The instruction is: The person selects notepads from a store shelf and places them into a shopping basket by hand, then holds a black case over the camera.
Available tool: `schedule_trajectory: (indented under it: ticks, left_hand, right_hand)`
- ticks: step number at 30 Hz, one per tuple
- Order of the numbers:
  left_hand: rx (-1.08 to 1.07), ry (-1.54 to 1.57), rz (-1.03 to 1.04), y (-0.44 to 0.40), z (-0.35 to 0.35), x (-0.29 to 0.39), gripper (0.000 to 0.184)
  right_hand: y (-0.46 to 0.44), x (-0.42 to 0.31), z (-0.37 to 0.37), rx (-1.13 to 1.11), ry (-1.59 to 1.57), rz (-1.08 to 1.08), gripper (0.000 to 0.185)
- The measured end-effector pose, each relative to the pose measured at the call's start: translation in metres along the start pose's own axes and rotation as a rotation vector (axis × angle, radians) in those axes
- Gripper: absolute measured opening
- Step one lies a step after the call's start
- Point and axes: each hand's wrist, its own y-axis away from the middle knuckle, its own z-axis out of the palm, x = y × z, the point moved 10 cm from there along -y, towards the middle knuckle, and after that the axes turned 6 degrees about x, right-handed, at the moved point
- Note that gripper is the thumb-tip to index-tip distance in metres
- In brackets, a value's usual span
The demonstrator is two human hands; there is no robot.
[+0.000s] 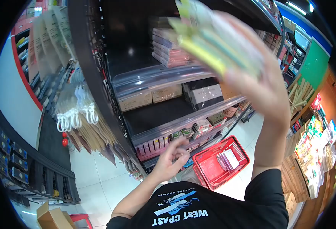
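My right hand (253, 84) is raised at the upper right, its fingers wrapped round a stack of notebook-like packs (217, 42). The packs have yellow, green and white edges and are smeared by motion. They hang tilted in front of the upper shelf. Behind them on that shelf lies a pile of pinkish wrapped packs (168, 47), partly covered by what I hold. My left hand (171, 162) is low in front of the bottom shelf, holding nothing, with its fingers loosely bent and apart. Just right of it, on the floor, stands a red shopping basket (202, 160).
White and pink boxes (229, 158) lie in the basket. Notebook boxes (137, 101) stand on the middle shelf, behind its clear front lip (156, 82). Hanging bags with white hooks (76, 118) flank the shelving on the left. A wooden display of bright packets (316, 149) stands at right.
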Motion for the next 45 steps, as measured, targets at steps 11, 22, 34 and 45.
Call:
schedule_trajectory:
  ticks: [11,22,34,45]
  left_hand:
    - [-0.223,0.36,-0.395,-0.016,0.047,-0.085,0.081]
    - [-0.002,0.428,-0.853,0.018,0.079,-0.209,0.055]
    - [0.023,0.024,-1.19,0.016,0.125,-0.326,0.048]
    - [-0.177,-0.244,-1.299,0.0,0.172,-0.384,0.057]
  right_hand:
    - [0.276,0.153,0.057,0.015,-0.615,0.829,0.081]
    - [0.459,0.245,0.055,0.306,-0.416,1.38,0.089]
    - [0.506,0.296,0.045,-0.289,0.507,1.136,0.123]
    - [0.592,0.361,0.022,-0.078,0.0,1.277,0.105]
